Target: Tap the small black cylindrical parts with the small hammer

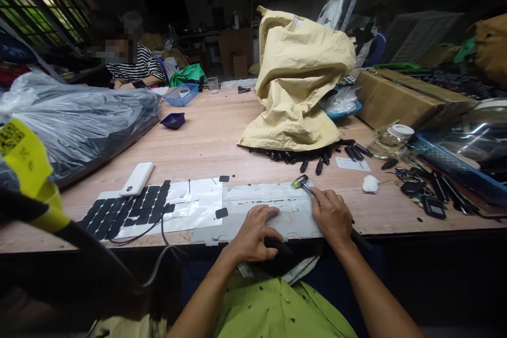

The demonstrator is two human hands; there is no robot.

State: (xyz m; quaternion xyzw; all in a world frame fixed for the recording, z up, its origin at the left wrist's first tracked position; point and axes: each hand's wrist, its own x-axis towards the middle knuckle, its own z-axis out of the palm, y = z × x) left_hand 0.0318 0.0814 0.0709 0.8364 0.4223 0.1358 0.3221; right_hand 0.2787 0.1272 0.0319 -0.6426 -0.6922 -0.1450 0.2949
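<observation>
My right hand is closed around the handle of a small hammer, over the right end of a grey-white board. The hammer's head has one yellowish, clear face and one black face, and points up and to the left. The dark handle comes out below my hand. My left hand is curled at the front edge of the board, its fingers bent round a black object that is mostly hidden and hard to name. Two black rounded pads lie at the board's left side.
Left of the board lies a white sheet with black patches, a white power bank and cables. Ahead, a large tan paper bag stands over several black cylindrical pieces. A plastic-wrapped bundle, a jar and a co-worker are farther off.
</observation>
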